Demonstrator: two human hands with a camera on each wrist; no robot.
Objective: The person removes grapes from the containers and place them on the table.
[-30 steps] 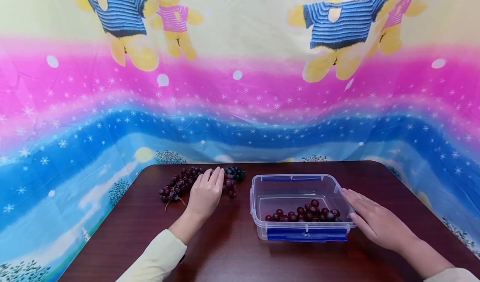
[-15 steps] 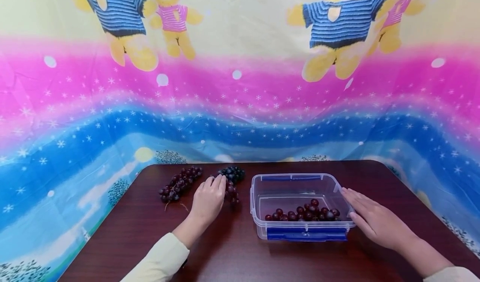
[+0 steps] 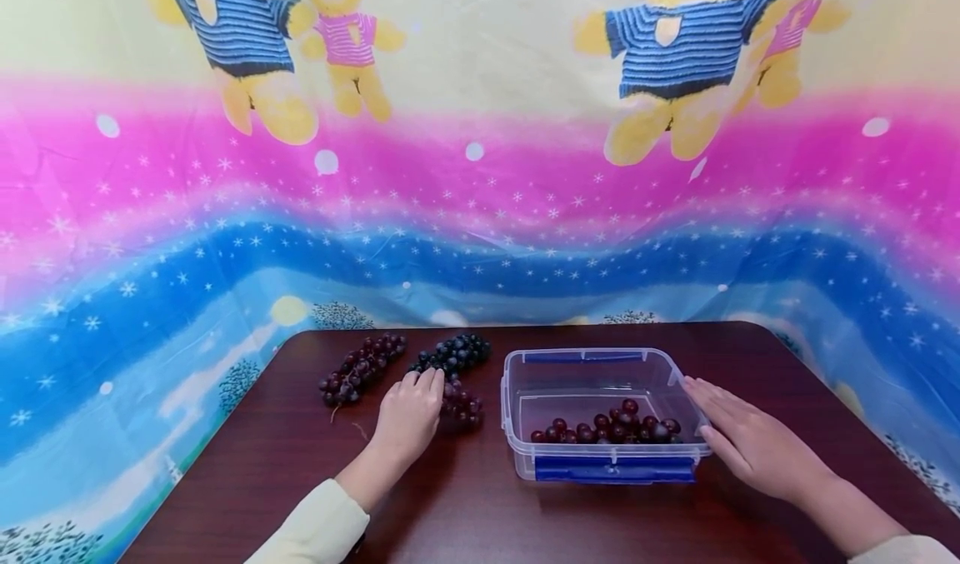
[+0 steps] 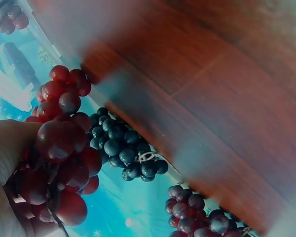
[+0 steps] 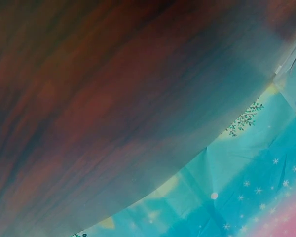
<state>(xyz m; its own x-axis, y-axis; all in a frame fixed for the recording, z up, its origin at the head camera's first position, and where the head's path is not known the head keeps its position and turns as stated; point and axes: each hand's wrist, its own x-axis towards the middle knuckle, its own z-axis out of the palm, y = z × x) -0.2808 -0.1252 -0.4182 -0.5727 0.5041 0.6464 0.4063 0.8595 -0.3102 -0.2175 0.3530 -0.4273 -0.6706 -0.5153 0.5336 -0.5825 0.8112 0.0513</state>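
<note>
My left hand [image 3: 408, 410] grips a bunch of red grapes [image 4: 64, 143] just above the table, left of the clear box. In the head view part of that bunch shows right of the fingers. Behind it lies a bunch of dark blue-black grapes [image 3: 457, 352], and farther left another bunch of red grapes [image 3: 362, 370]. My right hand [image 3: 757, 439] rests with straight fingers against the right side of the clear plastic box [image 3: 510, 397]. Inside the box, red grapes [image 3: 626, 422] lie toward the front. In the right wrist view the hand is barely seen, at the right edge.
The dark brown table [image 3: 465, 514] has rounded far corners. A printed cloth [image 3: 480, 239] with bears and snowflakes hangs right behind it. Blue latches [image 3: 615, 469] line the box's front. A thin stem [image 3: 362, 431] lies left of my left hand.
My left hand has drawn the red grape bunch away from the back, toward me, uncovering more of the blue-black bunch. The right hand and the box have stayed put.
</note>
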